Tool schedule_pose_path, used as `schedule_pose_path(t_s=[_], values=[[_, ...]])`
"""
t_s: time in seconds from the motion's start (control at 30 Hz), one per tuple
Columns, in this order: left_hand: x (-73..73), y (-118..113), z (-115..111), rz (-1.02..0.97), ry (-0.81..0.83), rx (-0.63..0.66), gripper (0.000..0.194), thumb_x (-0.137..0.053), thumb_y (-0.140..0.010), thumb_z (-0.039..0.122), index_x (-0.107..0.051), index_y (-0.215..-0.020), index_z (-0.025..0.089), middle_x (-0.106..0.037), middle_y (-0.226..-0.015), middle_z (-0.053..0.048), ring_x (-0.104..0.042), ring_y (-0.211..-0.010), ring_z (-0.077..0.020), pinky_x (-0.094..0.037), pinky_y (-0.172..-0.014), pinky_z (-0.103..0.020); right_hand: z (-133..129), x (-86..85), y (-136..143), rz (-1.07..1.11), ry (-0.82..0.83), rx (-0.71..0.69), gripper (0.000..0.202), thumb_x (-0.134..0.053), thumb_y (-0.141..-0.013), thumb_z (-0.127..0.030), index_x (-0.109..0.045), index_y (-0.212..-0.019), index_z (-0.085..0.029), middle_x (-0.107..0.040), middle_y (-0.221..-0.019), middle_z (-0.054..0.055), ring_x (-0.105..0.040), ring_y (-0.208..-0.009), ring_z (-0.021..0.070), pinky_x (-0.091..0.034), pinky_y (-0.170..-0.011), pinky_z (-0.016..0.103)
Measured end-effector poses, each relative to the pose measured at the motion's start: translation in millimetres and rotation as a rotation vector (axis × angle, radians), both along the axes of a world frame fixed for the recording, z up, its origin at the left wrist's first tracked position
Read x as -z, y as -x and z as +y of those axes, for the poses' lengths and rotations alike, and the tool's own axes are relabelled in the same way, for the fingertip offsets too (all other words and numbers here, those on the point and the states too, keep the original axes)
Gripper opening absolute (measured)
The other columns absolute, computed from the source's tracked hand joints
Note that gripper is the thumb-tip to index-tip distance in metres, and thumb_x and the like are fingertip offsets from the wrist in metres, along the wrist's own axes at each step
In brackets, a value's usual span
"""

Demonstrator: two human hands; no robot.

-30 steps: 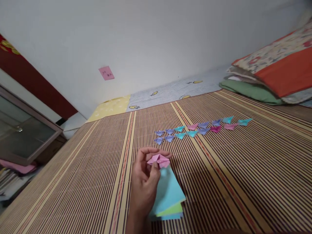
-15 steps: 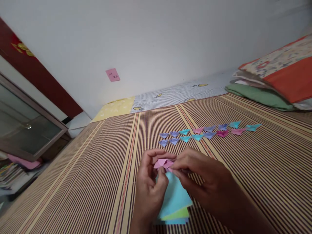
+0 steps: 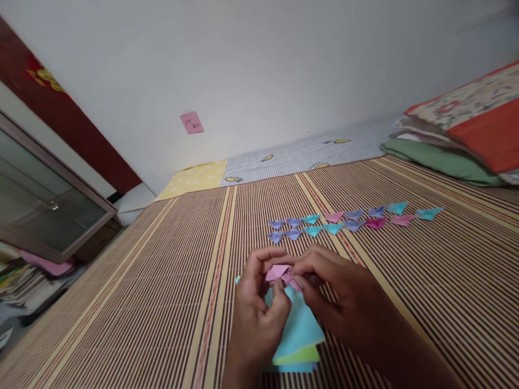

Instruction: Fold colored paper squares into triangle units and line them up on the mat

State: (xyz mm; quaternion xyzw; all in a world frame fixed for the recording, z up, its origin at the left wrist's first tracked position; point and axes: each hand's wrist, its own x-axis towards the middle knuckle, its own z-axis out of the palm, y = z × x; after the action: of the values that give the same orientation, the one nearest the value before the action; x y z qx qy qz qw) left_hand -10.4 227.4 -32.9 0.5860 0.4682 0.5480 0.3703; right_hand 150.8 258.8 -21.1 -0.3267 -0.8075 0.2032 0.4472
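Note:
A small piece of folded pink paper [image 3: 278,272] is held between both hands, its creased facets facing up. My left hand [image 3: 259,313] curls around its left side, thumb pressed on the near edge. With thumb and index finger, my right hand [image 3: 336,292] pinches its right end. Beneath the hands lies a stack of paper sheets [image 3: 302,324], light blue on top with a green sheet showing below. Beyond them, several small folded paper boats [image 3: 312,231] in purple, blue and pink stand in two rows.
A striped bamboo mat [image 3: 170,281] covers the surface. Folded bedding [image 3: 478,140] is piled at the far right against the wall, where a pink note [image 3: 192,123] is stuck. A glass-fronted cabinet [image 3: 48,200] and stacked books [image 3: 30,283] stand at left.
The whole view has shifted slightly, so things sit a little farther right. Both hands keep hold of the pink paper, and its right end is now tilted further down.

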Motion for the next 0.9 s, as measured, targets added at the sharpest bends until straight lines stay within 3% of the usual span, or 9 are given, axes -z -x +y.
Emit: schedule_pose_path(t_s=[0.3, 0.63, 0.9], values=[[-2.6, -2, 1, 0.002, 0.029, -0.017, 0.032, -0.055, -0.095, 0.011, -0.058, -0.122, 0.027, -0.070, -0.120, -0.006, -0.068, -0.107, -0.0217, -0.053, -0.091, -0.034, 3, 3.8, 2, -0.010, -0.025, 0.077, 0.013, -0.053, -0.091, -0.015, -0.058, -0.080, -0.021, -0.060, -0.076, 0.000, -0.058, -0.067, 0.0156, -0.043, -0.060, 0.030], [-4.2, -4, 5, -0.031, 0.076, -0.081, 0.021, -0.057, -0.097, 0.022, -0.057, -0.118, 0.025, -0.073, -0.104, -0.003, -0.064, -0.078, -0.0142, -0.052, -0.074, -0.027, 10, 8.1, 5, 0.141, 0.014, -0.002, 0.015, -0.052, -0.088, -0.009, -0.056, -0.082, -0.022, -0.065, -0.082, 0.001, -0.065, -0.076, 0.0164, -0.050, -0.066, 0.029], [-5.2, -7, 6, -0.178, 0.133, -0.049, 0.018, -0.058, -0.097, 0.026, -0.056, -0.115, 0.022, -0.074, -0.098, -0.003, -0.066, -0.080, -0.0144, -0.050, -0.073, -0.026, 11, 8.2, 10, 0.216, -0.039, 0.017, 0.016, -0.056, -0.087, -0.009, -0.058, -0.081, -0.023, -0.069, -0.078, -0.001, -0.069, -0.075, 0.0160, -0.052, -0.065, 0.028]])
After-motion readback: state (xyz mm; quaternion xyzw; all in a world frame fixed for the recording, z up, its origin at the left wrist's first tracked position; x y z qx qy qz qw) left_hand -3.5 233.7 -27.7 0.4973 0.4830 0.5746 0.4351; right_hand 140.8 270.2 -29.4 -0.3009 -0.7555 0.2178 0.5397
